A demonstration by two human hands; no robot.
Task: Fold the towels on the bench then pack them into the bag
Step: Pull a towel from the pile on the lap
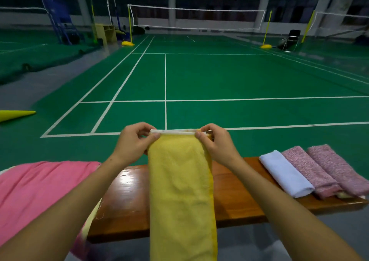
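Note:
A long yellow towel (181,190) hangs in front of me, folded lengthwise, its white-edged top hem held up above the wooden bench (129,200). My left hand (133,143) pinches the hem's left corner and my right hand (215,143) pinches its right corner. The towel's lower end drops past the bench's near edge and out of view. On the bench's right end lie three folded towels side by side: a white one (285,173) and two speckled pink ones (311,171) (339,169). No bag is in view.
A pink cloth (34,196) is spread over the bench's left end. Beyond the bench lies a green badminton court (219,77) with white lines and a net (197,17). A yellow cone (16,114) lies on the floor at left.

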